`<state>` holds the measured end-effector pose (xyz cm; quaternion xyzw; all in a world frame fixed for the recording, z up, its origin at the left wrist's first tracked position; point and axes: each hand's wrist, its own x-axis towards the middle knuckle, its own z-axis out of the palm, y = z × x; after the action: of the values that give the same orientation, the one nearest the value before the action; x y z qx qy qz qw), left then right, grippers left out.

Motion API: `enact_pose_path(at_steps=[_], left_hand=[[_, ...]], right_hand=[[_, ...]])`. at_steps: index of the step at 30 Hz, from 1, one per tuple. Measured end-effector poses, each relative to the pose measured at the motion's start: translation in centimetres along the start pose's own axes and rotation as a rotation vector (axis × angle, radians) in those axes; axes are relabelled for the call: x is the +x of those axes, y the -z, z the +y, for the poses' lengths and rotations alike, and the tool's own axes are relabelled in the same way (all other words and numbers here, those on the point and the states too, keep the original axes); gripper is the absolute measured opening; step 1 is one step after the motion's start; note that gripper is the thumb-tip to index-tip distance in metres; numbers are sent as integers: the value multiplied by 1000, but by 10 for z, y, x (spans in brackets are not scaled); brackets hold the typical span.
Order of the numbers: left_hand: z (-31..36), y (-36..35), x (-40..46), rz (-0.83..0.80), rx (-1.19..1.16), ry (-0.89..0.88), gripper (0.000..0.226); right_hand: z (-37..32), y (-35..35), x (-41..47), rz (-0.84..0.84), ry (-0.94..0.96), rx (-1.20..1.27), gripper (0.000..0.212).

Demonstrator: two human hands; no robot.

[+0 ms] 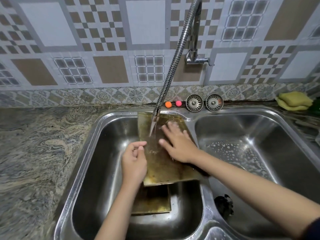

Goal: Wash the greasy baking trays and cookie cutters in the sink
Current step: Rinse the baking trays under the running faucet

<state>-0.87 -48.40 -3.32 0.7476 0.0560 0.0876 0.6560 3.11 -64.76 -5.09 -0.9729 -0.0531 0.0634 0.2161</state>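
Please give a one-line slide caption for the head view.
Right hand rubs greasy baking tray under running faucet; left hand holds its edge.

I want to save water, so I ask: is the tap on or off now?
On. A stream of water runs from the tap onto the tray that leans in the left sink.

Two metal strainers [204, 103] are stood against the patterned tile wall [110, 49], and an orange ball [168, 104] and a pink ball [178, 103] are set just left of them. Yellow sponges [294, 100] are piled well to the strainers' right, and a dark scrubber [223, 206] is seen well below them.
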Motion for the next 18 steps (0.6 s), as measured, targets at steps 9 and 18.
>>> enact_pose_path(at_steps=[9, 18], left_hand=[[-2, -11, 5, -111, 49, -2, 23], [1, 1, -4, -30, 19, -24, 21]], right_hand=[[-6, -9, -21, 68, 87, 137, 57], [-16, -4, -17, 118, -78, 57, 65]])
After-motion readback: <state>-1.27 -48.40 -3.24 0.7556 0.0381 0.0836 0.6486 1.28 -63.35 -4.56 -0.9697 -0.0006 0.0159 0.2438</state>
